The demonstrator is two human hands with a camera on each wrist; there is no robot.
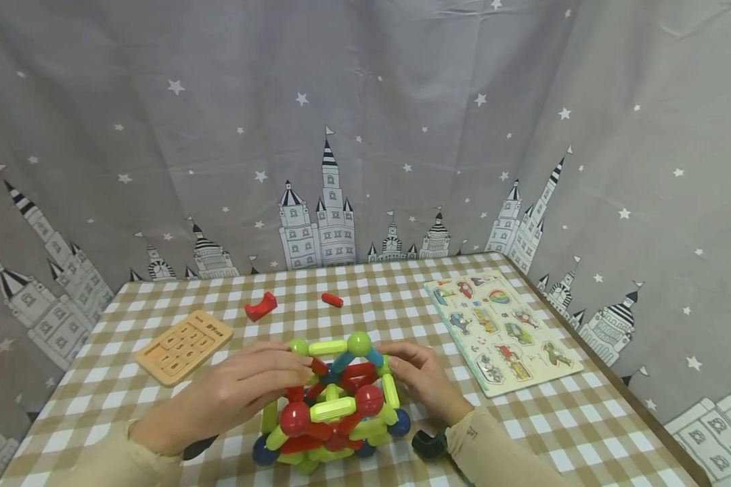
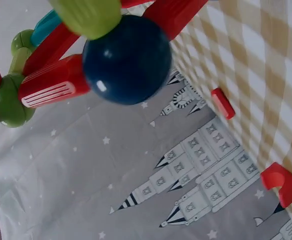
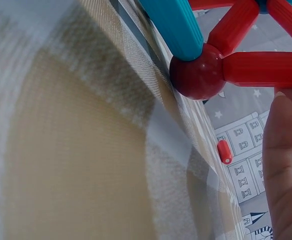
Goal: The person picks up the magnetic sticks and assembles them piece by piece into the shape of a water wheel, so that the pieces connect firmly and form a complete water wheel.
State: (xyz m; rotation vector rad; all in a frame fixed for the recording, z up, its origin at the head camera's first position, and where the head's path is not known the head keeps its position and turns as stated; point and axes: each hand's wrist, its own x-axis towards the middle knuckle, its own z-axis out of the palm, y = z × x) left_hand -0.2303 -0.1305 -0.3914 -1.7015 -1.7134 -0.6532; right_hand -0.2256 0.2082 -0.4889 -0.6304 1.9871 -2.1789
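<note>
- A ball-and-rod toy frame of red, lime-green and blue plastic sticks joined by round balls (image 1: 335, 406) stands near the near edge of the bench (image 1: 585, 433), which wears a tan-and-white checked cloth.
- The left hand (image 1: 244, 392) lies against the frame's left side, its fingers curled round the upper rods and reaching in toward a red stick near the top.
- The right hand (image 1: 423, 379) cups the frame's right side, fingers bent round a lime-green rod (both sleeves are beige).
- In the left wrist view a dark blue ball (image 2: 127, 59) fills the upper middle, with red ribbed rods running into it.
- In the right wrist view a red ball (image 3: 198, 75) joins a blue rod and red rods, with a finger (image 3: 286, 160) just beside them.
- A short red cylinder piece (image 1: 331, 299) lies farther back on the bench, well apart from the frame.
- A red curved plastic piece (image 1: 260, 307) lies to its left.
- A wooden number board (image 1: 184, 346) sits at the left, near the left hand.
- A wooden picture puzzle board with vehicle shapes (image 1: 502, 331) lies at the right.
- A grey curtain printed with castles and stars (image 1: 365, 135) hangs behind.
</note>
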